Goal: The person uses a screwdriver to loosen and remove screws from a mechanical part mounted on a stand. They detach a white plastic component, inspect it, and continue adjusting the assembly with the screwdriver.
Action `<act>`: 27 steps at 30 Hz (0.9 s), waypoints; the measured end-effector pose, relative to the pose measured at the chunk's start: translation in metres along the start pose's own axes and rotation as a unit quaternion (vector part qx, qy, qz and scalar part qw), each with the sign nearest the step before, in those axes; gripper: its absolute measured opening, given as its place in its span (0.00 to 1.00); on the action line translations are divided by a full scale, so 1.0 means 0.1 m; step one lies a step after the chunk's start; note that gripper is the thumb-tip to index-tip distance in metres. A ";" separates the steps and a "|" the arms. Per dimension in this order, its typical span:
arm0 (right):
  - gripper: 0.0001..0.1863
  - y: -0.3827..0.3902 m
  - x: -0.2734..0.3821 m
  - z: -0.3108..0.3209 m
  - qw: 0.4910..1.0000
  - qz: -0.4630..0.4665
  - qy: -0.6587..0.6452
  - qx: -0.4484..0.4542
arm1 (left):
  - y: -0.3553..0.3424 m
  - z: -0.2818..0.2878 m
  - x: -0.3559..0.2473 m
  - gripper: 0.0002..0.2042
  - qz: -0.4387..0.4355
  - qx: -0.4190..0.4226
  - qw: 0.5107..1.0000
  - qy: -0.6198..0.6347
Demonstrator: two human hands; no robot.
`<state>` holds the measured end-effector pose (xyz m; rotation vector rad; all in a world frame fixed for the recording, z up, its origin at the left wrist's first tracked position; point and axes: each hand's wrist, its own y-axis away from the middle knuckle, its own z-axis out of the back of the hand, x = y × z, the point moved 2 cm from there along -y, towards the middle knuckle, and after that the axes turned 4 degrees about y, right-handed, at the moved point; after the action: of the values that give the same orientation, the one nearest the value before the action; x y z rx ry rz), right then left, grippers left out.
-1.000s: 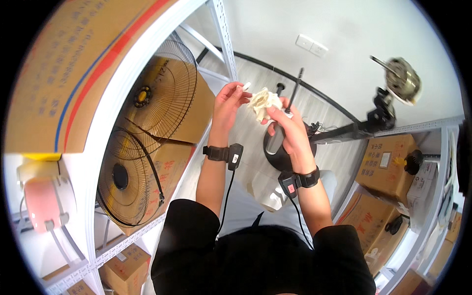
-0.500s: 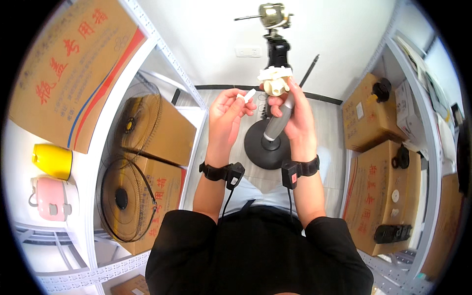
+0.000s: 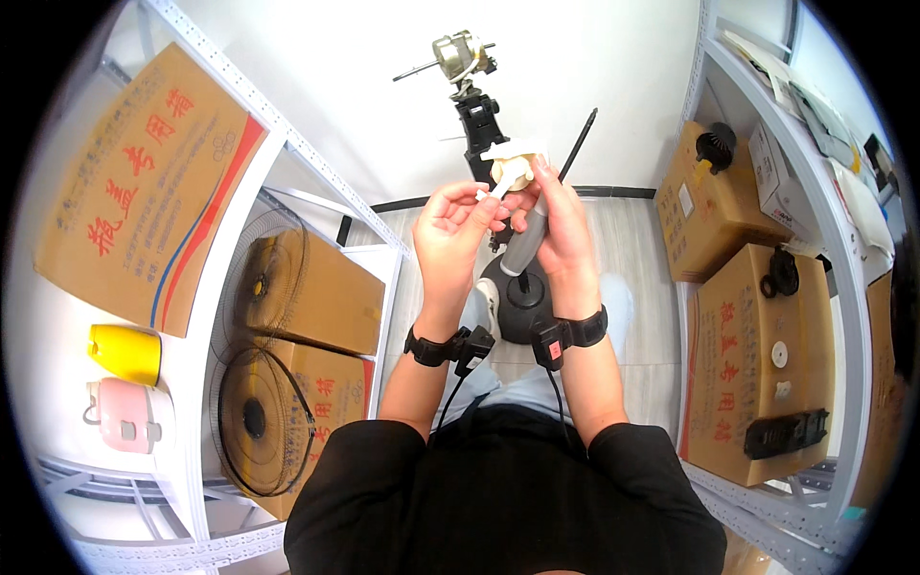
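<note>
My left hand (image 3: 454, 228) is closed in a pinch on a small white plastic piece (image 3: 497, 186). The piece meets, or nearly meets, a cream plastic part (image 3: 514, 171) with rounded, tube-like shapes and a flat white top. Whether they touch I cannot tell. My right hand (image 3: 567, 233) grips this cream part with its fingertips. It also has a screwdriver tucked in it, grey handle (image 3: 523, 247) slanting down and dark shaft pointing up to the right. Just behind the hands rises the black neck (image 3: 479, 125) of a fan stand, topped by a bare metal motor (image 3: 458, 57).
The stand's round black base (image 3: 520, 326) is on the floor by my feet. Wire fan guards (image 3: 254, 418) lean against cartons on the left shelf, beside a yellow object (image 3: 125, 354) and a pink appliance (image 3: 126, 416). Right-hand cartons (image 3: 719, 374) carry black plastic parts (image 3: 786, 434).
My left hand has brought the white piece right to the cream part, closing the gap between the hands. The view has shifted, and the screwdriver stays in my right hand.
</note>
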<state>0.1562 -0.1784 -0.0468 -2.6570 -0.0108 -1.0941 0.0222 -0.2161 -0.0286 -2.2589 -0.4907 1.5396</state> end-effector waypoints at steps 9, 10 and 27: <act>0.11 -0.03 0.23 0.40 0.990 0.091 0.073 -0.083 | -0.18 -0.20 0.24 0.11 0.058 0.024 0.996 -0.068; 0.11 -0.04 0.26 0.43 0.989 0.094 0.078 -0.082 | -0.20 -0.22 0.26 0.11 0.065 0.027 0.996 -0.063; 0.16 -0.08 -0.10 0.10 0.976 0.109 0.183 -0.042 | -0.25 0.21 0.23 0.13 -0.063 -0.028 0.984 -0.167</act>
<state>0.1547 -0.1669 -0.0586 -2.4098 0.3964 -1.5115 0.0086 -0.1812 -0.0427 -1.9708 -0.7613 1.8662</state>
